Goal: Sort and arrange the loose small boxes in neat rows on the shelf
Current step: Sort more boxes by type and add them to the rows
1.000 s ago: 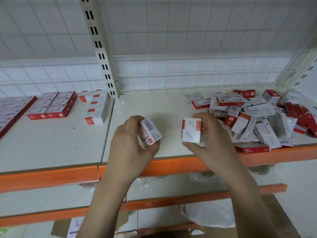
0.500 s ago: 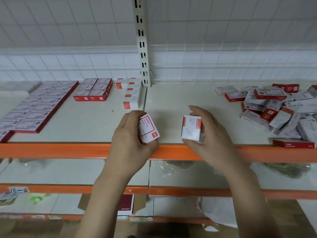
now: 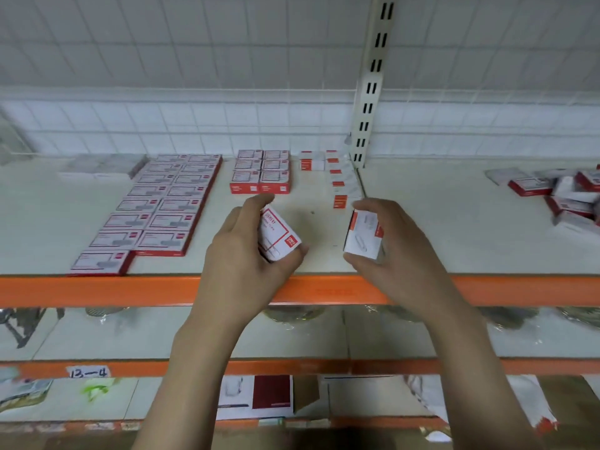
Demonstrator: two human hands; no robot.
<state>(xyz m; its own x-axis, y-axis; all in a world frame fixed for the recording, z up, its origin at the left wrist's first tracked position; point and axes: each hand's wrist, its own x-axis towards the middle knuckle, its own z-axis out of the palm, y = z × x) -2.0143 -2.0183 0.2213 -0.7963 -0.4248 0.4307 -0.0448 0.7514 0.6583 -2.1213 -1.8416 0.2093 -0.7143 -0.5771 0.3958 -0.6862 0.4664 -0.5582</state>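
White-and-red cardboard fills both hands above the front edge of the shelf (image 3: 422, 222). The left hand (image 3: 240, 254) has its fingers curled round a small box (image 3: 279, 233), thumb at the near lower corner and fingertips over the far end; the box is tilted, its printed face with a red frame and red logo patch turned up. The right hand (image 3: 402, 251) grips a second small box (image 3: 363, 233) between thumb below and fingers above, its white face with a red band turned towards the left hand. The two held boxes are apart, both over the shelf just behind its orange front beam (image 3: 97, 290).

Along the left part of the shelf, a double row of flat boxes (image 3: 156, 212) runs from the front edge to the back. Beside it, near the back edge, stands a smaller block of red-sided boxes (image 3: 261, 172). Further right, a single line of little boxes (image 3: 341, 180) runs back towards the slotted white upright (image 3: 370, 89). At the right edge lies a loose heap of boxes (image 3: 565, 196), tumbled at mixed angles. Behind everything is a white wire grid. Below, a lower shelf's orange beam carries a handwritten label (image 3: 88, 371)
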